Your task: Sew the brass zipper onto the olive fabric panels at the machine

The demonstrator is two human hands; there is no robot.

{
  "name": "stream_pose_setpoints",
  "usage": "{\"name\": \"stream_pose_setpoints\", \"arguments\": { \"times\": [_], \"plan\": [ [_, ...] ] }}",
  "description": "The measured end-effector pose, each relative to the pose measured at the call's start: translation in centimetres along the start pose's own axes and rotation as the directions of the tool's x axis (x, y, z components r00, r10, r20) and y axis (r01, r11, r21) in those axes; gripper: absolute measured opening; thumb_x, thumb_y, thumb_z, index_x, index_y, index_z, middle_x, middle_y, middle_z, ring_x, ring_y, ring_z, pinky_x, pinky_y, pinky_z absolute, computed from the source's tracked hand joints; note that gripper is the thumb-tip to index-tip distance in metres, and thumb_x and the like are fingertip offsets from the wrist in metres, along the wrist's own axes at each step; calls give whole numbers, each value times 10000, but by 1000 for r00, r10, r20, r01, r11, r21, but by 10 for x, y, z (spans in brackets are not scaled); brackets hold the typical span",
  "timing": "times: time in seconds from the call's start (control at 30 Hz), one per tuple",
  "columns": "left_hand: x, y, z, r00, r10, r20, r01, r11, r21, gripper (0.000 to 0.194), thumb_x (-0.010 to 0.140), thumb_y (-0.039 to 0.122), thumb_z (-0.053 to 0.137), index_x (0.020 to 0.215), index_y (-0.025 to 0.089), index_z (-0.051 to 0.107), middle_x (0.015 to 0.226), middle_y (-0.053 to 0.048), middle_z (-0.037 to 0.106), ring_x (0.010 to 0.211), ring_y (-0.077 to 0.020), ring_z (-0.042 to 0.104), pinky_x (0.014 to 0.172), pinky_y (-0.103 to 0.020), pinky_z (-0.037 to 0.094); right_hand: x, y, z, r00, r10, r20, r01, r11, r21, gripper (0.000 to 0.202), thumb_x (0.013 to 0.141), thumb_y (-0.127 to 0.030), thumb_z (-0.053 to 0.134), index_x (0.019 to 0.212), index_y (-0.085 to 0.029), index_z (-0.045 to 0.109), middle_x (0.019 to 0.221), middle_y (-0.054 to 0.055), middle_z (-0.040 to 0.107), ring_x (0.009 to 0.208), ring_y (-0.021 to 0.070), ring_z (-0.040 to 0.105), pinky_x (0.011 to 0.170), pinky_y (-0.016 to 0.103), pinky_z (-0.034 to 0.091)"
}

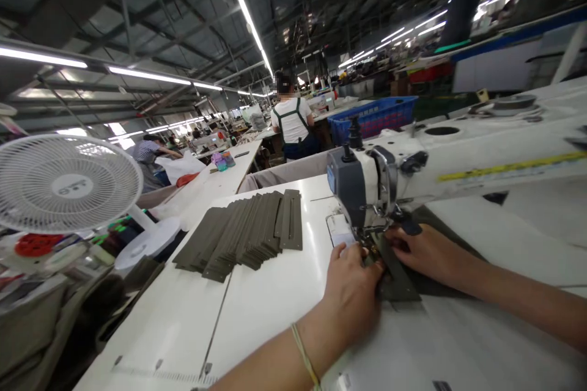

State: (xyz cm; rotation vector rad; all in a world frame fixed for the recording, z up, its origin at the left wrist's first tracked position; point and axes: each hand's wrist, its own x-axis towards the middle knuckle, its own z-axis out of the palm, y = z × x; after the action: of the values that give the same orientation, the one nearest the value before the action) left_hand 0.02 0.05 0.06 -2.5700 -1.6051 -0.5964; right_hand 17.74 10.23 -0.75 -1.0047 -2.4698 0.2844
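A dark olive fabric piece (398,286) lies on the white sewing table under the head of a sewing machine (367,186). My left hand (352,278) is at the near left of the presser foot, its bent fingers closed on the fabric's edge by the needle area. On the other side, my right hand (424,250) has its fingers curled at the fabric just right of the needle; its fingertips are partly hidden by the machine. More dark fabric spreads beneath my right forearm. To the left, a fanned-out stack of olive fabric strips (243,229) rests on the tabletop.
A white fan (71,186) stands at the left, above piled dark cloth (59,317). Beyond the table are a blue crate (373,116) and a person in a white shirt (292,119), back turned. Another person (149,159) bends over a white bundle farther left.
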Motion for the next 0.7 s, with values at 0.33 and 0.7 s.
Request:
{"name": "stream_pose_setpoints", "arguments": {
  "times": [0.33,0.7],
  "plan": [
    [6,0,-3,994,24,108,-28,999,33,264,819,165,627,1070,145,706,1064,-148,613,1031,-282,584,1003,-460,454,3,-26,-10,960,281,2,-274,940,-205,301,928,-188,446,823,-87,710,851,201,717,801,285,692,648,313,432],
    [4,2,-6,994,93,58,-94,995,13,240,898,142,571,1113,138,679,1206,-101,667,1220,-296,497,991,-448,427,6,-8,-2,951,307,-27,-308,943,-123,174,848,-236,563,790,-156,707,808,65,737,764,206,680,663,266,434]
  ]
}}
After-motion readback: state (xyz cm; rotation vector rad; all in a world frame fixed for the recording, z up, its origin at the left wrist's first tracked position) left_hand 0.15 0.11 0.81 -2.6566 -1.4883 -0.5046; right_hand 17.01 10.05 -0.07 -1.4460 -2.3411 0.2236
